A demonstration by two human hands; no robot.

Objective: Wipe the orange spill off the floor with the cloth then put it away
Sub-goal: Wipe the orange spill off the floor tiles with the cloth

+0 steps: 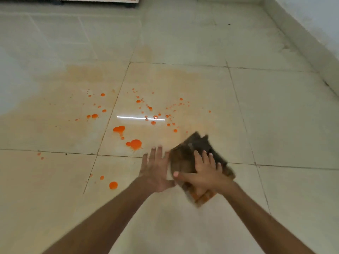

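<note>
on the pale tiled floor (266,110), the orange spill (135,144) lies left of and beyond the dark cloth (183,162), which the right hand (203,174) presses flat with spread fingers, probably for wiping pressure, while the left hand (157,171), fingers straight and close, rests beside its left edge.

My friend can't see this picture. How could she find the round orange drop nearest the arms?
On the pale tiled floor, find the open left hand. Left of its wrist lies the drop: one neat round orange dot, bigger than the specks beside it, smoother than the splashy blobs farther off.
</note>
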